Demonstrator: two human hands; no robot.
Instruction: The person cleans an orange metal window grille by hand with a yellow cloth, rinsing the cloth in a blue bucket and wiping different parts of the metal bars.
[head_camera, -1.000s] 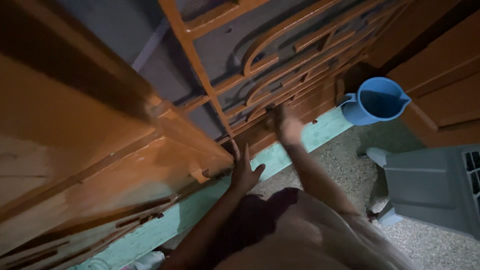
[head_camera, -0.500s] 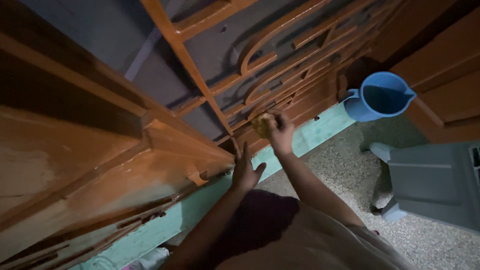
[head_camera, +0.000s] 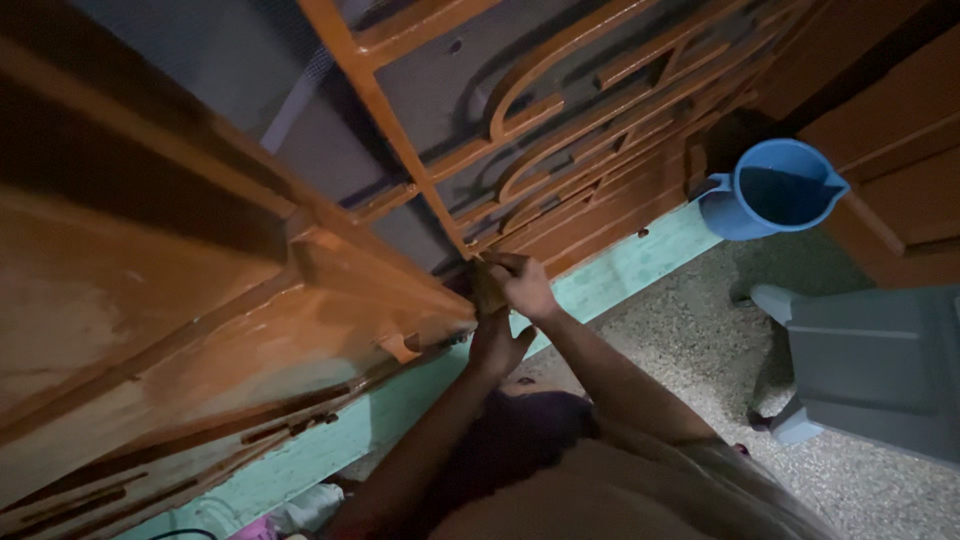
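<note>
Orange grille (head_camera: 560, 130) — right hand (head_camera: 525, 285) closed on a cloth (head_camera: 488, 290); left hand (head_camera: 495, 345) open, flat beneath.

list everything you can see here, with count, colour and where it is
door: one, orange-brown wood, left, edge-on
grille: one, orange metal scrollwork over grey mesh, top centre
jug: one, blue plastic, upper right on the floor
stool: one, grey plastic, right side
sill: one, pale green strip along the base of the grille
floor: speckled grey, lower right
cloth: one, small yellowish-brown wad, at the grille's lower corner
left hand: flat against the door's lower edge
right hand: presses the cloth to the grille
</note>
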